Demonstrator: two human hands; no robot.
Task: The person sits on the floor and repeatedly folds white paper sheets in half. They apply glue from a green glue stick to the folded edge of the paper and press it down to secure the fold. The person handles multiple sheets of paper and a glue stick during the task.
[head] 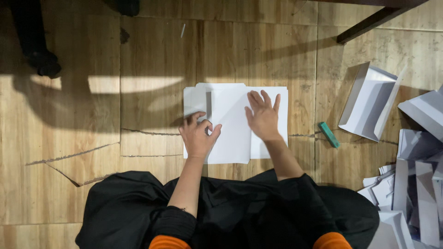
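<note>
Now the person sits on the wooden plank floor [69, 138] and works on a white sheet of paper [230, 138] that lies flat on the floor just in front of the knees. The sheet is partly folded: one flap lies over its middle part, with a slanted edge near the top.

The left hand [198, 136] rests on the left part of the sheet. Its fingers [203, 124] are curled together, and the thumb meets the first finger as if it pinches the edge of the flap; whether paper is really between them is not clear. The right hand [263, 117] lies flat on the right part of the sheet, palm down, with the fingers [260, 99] stretched and a little spread, so it presses the paper and grips nothing.

Near the sheet, on the right, a small green flat stick [328, 134] lies on the floor. Further right an open folded white paper bag [369, 103] lies on its side, and a pile of similar white paper pieces [415, 193] fills the right edge of the view. The person wears black clothes [230, 207] with orange cuffs [168, 242].
</note>
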